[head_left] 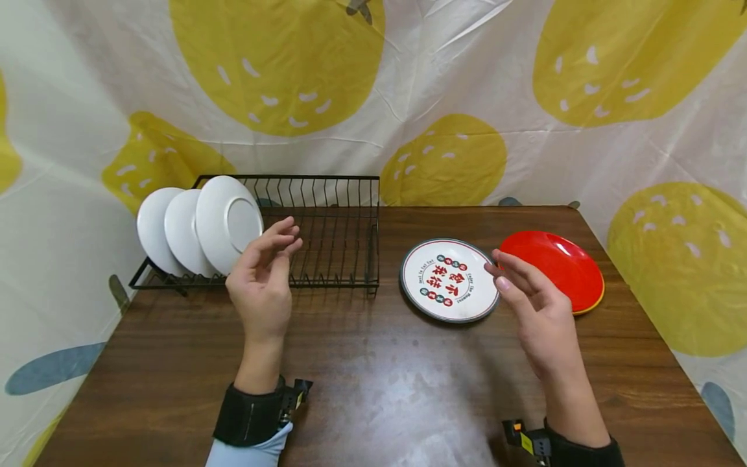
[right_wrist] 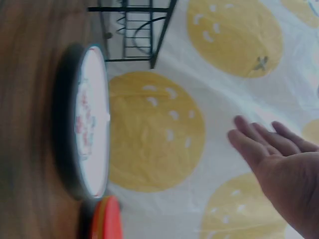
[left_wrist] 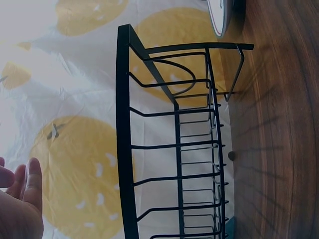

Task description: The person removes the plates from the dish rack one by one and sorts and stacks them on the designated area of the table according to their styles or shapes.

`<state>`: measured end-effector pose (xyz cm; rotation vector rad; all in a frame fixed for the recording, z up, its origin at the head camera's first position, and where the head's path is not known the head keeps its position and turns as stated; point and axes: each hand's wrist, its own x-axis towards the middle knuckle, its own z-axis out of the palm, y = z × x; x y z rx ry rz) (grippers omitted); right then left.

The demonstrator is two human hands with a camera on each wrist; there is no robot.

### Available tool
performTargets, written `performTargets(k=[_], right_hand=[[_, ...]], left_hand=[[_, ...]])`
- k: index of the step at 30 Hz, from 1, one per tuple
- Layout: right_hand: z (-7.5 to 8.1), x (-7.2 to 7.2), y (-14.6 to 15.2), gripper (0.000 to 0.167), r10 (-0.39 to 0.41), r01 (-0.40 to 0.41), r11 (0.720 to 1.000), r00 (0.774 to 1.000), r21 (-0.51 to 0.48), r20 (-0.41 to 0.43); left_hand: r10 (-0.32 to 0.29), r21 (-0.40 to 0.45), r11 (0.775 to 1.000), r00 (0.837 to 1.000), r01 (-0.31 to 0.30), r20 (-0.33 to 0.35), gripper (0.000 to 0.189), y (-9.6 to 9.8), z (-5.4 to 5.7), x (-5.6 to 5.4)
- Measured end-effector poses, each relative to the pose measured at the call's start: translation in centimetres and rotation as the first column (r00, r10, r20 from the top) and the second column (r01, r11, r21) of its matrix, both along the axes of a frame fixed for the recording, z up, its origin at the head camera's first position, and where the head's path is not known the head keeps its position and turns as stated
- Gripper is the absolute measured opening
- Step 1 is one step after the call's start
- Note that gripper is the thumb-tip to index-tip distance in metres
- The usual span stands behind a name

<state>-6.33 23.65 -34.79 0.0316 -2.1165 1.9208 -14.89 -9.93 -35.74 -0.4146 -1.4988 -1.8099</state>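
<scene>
My left hand [head_left: 264, 285] hovers in front of the black dish rack [head_left: 335, 282], its fingers loosely bent and holding nothing. Beside its fingertips, three white dishes [head_left: 229, 224] lean in a row in the rack's left end. My right hand [head_left: 539, 318] is raised near the plates on the right, fingers extended, nothing in its grasp. To the left of it lies a white plate [head_left: 432, 305] with a dark rim and red lettering. Behind it is a red oval plate [head_left: 560, 272] with a yellow edge, partly covered by the hand in the head view.
All of this stands on a brown wooden table [head_left: 379, 389]. A white cloth [head_left: 455, 78] with big yellow fruit prints hangs behind and beside it. The rack's right part has bare wire slots, seen close in the left wrist view.
</scene>
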Motion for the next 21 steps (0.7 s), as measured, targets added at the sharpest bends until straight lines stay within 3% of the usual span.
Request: performTargets(k=[4,7,12,16,19,21], right_hand=[[1.0,0.6,-0.3,0.039,-0.022,0.002,0.996,0.974,-0.087,-0.224],[1.4,0.7,-0.3,0.04,-0.024,-0.014,0.992,0.953,-0.123,-0.302],[1.2,0.7,-0.3,0.039,-0.028,-0.011,0.992,0.955,-0.129,-0.296],[0.9,0.5,-0.2,0.039,-0.042,0.014,0.994,0.965,-0.109,-0.258],[0.8,0.4,-0.1,0.038,-0.055,0.031,0.994,0.968,-0.1,-0.244],[0.8,0.4,0.0,0.038,-0.061,0.037,0.994,0.968,-0.102,-0.242]], left_hand=[[-0.004,-0.014,1.0,1.0,0.004,0.009,0.016,0.2,-0.1,0.1],[-0.008,-0.026,1.0,1.0,0.008,0.012,0.016,0.2,0.0,0.1],[0.003,-0.063,0.998,1.0,-0.002,0.027,0.015,-0.3,0.3,-0.1],[0.054,-0.101,0.994,0.995,-0.046,0.083,0.018,-1.5,0.9,-0.5],[0.13,-0.114,0.987,0.98,-0.114,0.147,0.023,-2.9,1.6,-1.2],[0.187,-0.122,0.979,0.962,-0.164,0.201,0.024,-4.0,2.2,-1.8]])
